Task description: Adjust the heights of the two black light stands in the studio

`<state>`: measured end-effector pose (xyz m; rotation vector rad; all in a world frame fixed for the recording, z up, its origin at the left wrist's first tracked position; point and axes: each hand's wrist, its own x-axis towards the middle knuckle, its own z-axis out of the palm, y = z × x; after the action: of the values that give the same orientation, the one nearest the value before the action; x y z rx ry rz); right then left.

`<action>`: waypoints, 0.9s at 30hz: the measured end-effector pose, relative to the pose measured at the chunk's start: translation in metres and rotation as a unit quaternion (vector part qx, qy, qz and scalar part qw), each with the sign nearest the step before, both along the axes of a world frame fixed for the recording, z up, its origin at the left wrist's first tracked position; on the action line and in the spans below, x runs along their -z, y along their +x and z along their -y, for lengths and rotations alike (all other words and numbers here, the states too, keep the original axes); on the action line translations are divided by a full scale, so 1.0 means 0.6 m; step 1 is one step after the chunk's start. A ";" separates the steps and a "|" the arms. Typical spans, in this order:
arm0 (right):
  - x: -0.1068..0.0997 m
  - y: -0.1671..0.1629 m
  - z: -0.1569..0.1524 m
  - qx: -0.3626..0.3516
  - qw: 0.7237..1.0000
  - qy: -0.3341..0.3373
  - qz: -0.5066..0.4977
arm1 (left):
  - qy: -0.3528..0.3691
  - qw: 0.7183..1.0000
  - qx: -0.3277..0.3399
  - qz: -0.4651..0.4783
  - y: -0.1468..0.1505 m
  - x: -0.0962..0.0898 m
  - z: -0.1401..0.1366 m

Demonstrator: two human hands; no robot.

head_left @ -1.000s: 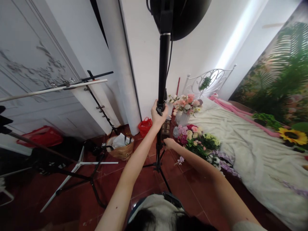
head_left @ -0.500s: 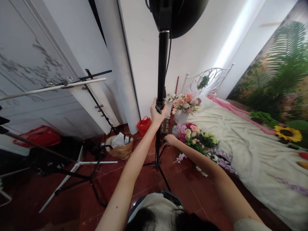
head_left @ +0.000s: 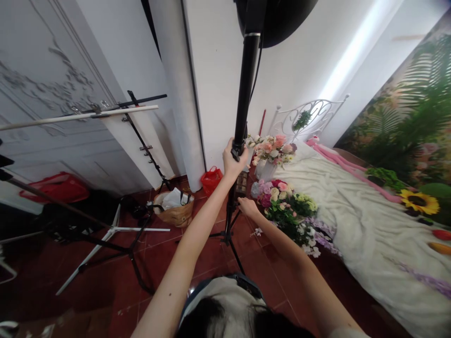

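A black light stand [head_left: 245,84] rises in front of me on tripod legs, leaning slightly to the right. At its top is a large black round lamp head [head_left: 285,19], partly cut off by the picture's upper edge. My left hand [head_left: 233,162] is wrapped round the pole just beneath a black clamp collar [head_left: 237,149]. Lower down, my right hand [head_left: 248,207] is closed at the side of the pole, its fingertips on what looks like a lower knob. That knob is mostly hidden by the fingers. A thin cable hangs along the pole's upper section.
Artificial flowers [head_left: 282,195] and a bed with a cream blanket [head_left: 352,202] are close on the right. Left of the stand are a wicker basket [head_left: 178,216], a red bag [head_left: 211,180], a white tripod leg [head_left: 141,229] and a backdrop stand [head_left: 141,136].
The light stand's top has shifted right in view and its feet slightly left, so it leans more. Both hands stay on it, the left moving slightly right with the pole.
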<state>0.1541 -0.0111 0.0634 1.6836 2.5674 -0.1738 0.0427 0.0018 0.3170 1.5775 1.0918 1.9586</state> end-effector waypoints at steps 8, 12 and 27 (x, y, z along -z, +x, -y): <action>-0.041 -0.026 -0.042 -0.036 0.994 -0.076 0.073 | 0.003 1.000 -0.001 -0.014 -0.003 0.005 0.000; -0.038 -0.027 -0.029 -0.029 0.994 -0.068 0.078 | 0.002 1.000 -0.008 -0.021 -0.004 0.006 0.002; -0.017 -0.017 -0.038 -0.002 0.990 -0.136 0.024 | 0.005 1.000 -0.007 -0.010 -0.002 0.008 0.000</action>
<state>0.1439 0.0118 0.0735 1.5627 2.3825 -0.4544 0.0418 0.0019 0.3120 1.6005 1.1065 1.9647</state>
